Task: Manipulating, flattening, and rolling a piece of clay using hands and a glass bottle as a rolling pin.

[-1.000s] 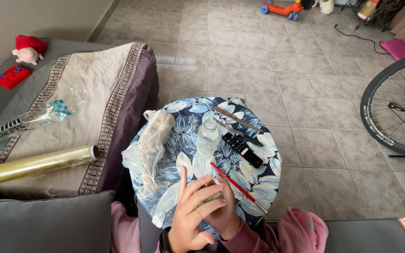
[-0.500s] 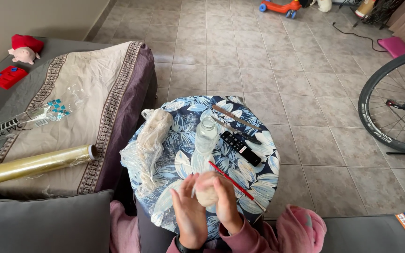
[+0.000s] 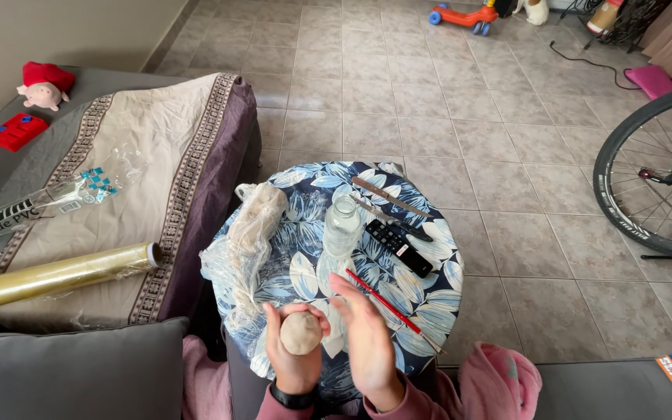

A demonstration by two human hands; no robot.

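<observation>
- Round table (image 3: 429, 299) with leaf-print cloth; the hands hover over its 6 o'clock edge.
- Plastic bag (image 3: 246, 241) lies at the table's 9 o'clock.
- Right hand (image 3: 369, 342) is open, palm flat, fingers straight, just at 3 o'clock of the ball.
- Left hand (image 3: 293, 362) cups and grips the clay ball (image 3: 301, 332) from below.
- Red stick (image 3: 386, 305) lies at 1 o'clock of the right hand.

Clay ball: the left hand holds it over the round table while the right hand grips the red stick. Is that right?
Not quite. In the head view the left hand does hold the clay ball over the round table, but the right hand is open beside the ball and grips nothing. The red stick lies on the table, apart from the fingers.
</observation>
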